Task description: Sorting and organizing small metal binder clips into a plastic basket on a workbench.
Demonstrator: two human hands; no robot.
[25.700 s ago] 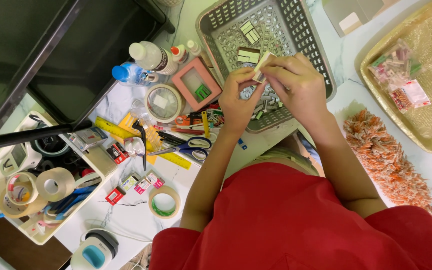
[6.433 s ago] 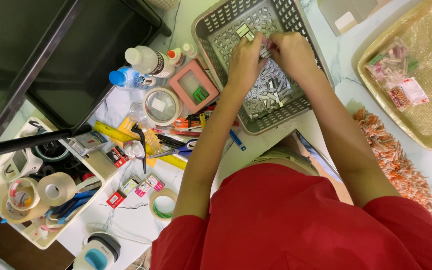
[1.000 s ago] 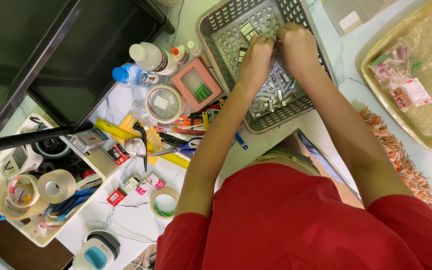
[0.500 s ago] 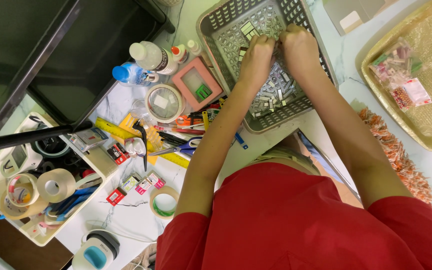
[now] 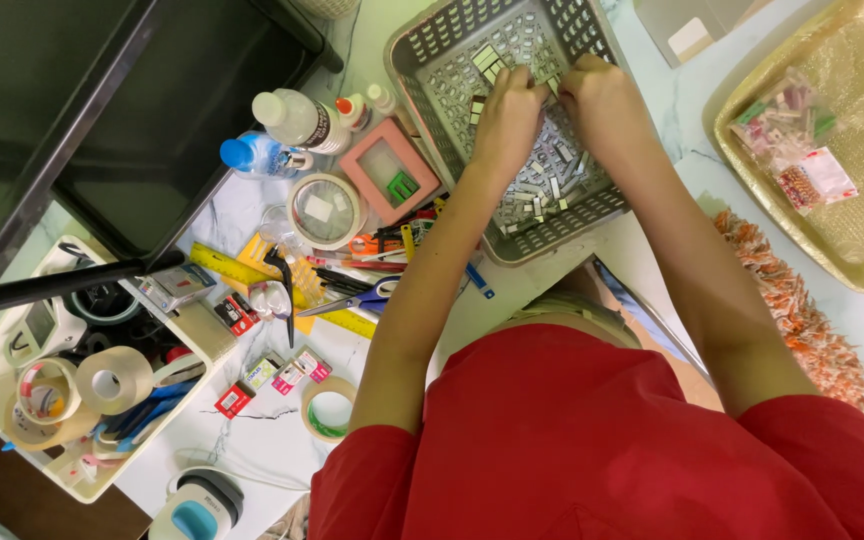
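A grey plastic basket (image 5: 414, 95) with a latticed wall holds several small pale and green pieces (image 5: 542, 185). Both my hands are inside it, knuckles up and fingers curled down. My left hand (image 5: 505, 115) and my right hand (image 5: 604, 100) meet fingertip to fingertip near the basket's middle. They pinch a small pale piece (image 5: 553, 86) between them. Most of what the fingers hold is hidden under the hands.
Left of the basket lie a pink framed box (image 5: 389, 170), a round clear lid (image 5: 325, 210), bottles (image 5: 292, 117), scissors (image 5: 357, 298), a yellow ruler (image 5: 222, 268) and a tape roll (image 5: 329, 408). A white tray of tapes (image 5: 62, 385) stands at far left, a beige tray (image 5: 842, 150) at right.
Long before, both hands held a pale piece above the basket's near rim; now they are down inside the basket. Over the last second they have barely moved.
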